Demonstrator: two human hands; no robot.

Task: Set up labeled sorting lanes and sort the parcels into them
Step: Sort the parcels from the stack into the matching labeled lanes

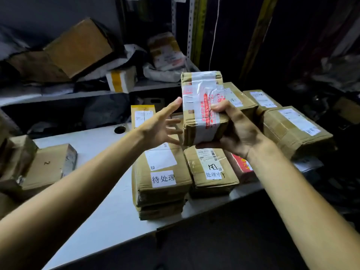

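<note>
Taped parcel (202, 108), a brown carton wrapped in clear tape with red print, is up in the air above the desk (101, 191). The right hand (239, 131) holds it, fingers curled under its lower right corner and thumb pressed on the front. The left hand (163, 126) is spread wide and holds nothing, its thumb tip at the parcel's left edge. Directly below lies a stack of cartons (161, 193) bearing a white label (163, 178) that reads 待处理. Just beside it is a smaller carton (212, 182) marked 处理中. More labelled parcels (292, 131) sit to the right. A box marked 2 (48, 166) lies well apart on the left.
</note>
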